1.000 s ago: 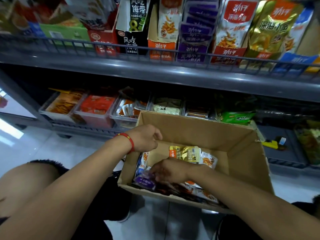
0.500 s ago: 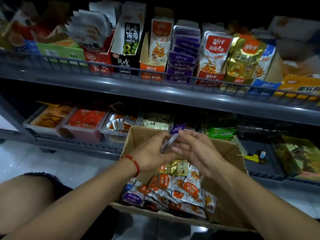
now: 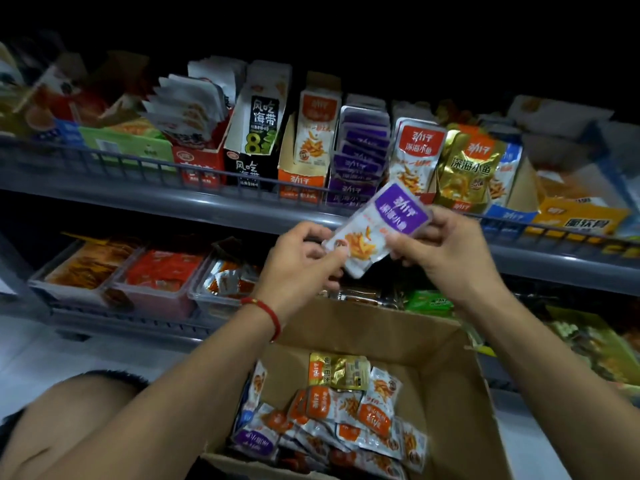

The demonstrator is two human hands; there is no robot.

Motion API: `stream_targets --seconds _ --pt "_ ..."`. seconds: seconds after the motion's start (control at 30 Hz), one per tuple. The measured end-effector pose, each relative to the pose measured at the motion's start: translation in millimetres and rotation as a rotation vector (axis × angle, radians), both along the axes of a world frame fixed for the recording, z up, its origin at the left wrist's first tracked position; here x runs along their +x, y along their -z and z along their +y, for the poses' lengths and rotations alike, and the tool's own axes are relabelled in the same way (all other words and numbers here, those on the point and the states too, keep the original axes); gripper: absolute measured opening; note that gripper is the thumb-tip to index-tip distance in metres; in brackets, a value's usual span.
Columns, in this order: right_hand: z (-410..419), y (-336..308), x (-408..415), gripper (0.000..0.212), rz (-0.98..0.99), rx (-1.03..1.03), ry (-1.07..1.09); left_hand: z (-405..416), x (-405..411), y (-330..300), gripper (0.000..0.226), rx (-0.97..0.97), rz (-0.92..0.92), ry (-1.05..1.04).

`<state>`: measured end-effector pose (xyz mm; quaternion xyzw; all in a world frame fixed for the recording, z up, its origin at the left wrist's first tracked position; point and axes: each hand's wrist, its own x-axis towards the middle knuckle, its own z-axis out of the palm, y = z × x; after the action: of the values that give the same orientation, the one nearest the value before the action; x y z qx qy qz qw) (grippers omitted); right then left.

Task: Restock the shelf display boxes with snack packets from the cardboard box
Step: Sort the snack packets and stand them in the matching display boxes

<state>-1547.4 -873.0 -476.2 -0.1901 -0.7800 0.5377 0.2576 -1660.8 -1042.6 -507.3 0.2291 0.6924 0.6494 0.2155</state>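
I hold a small stack of purple-topped snack packets [image 3: 377,230] up in front of the upper shelf. My left hand [image 3: 301,261] pinches its lower left end; my right hand [image 3: 446,251] grips its upper right end. Just behind it stands the purple display box [image 3: 360,161] with matching packets. Below my arms sits the open cardboard box [image 3: 446,386], holding several orange, gold and purple packets [image 3: 349,410].
The upper shelf rail [image 3: 207,199] carries a row of display boxes: orange [image 3: 308,147], red-and-white [image 3: 415,154], gold [image 3: 467,164]. Clear bins [image 3: 156,275] of snacks line the lower shelf. White floor lies at the left; my knee [image 3: 86,410] is at bottom left.
Both hands rose from inside the cardboard box with purple packets and now hold them higher, near the purple display box. The view tilted upward toward the upper shelf.
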Motion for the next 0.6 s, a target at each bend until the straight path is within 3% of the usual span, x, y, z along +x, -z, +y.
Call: stream_targets --seconds 0.1,0.27,0.4,0.6 --pt "8 -26 -11 0.024 0.088 0.137 0.079 8 -11 -4 0.018 -0.127 0.424 -0.195" --pt "8 -45 -26 0.025 0.159 0.514 0.229 25 -23 -13 0.039 -0.184 0.85 -0.15" --pt "1 -38 -34 0.019 0.295 0.755 0.27 33 -25 -13 0.042 -0.253 1.028 -0.159" --pt "4 -22 -41 0.023 0.351 0.883 0.222 39 -27 -7 0.044 -0.367 1.179 -0.102"
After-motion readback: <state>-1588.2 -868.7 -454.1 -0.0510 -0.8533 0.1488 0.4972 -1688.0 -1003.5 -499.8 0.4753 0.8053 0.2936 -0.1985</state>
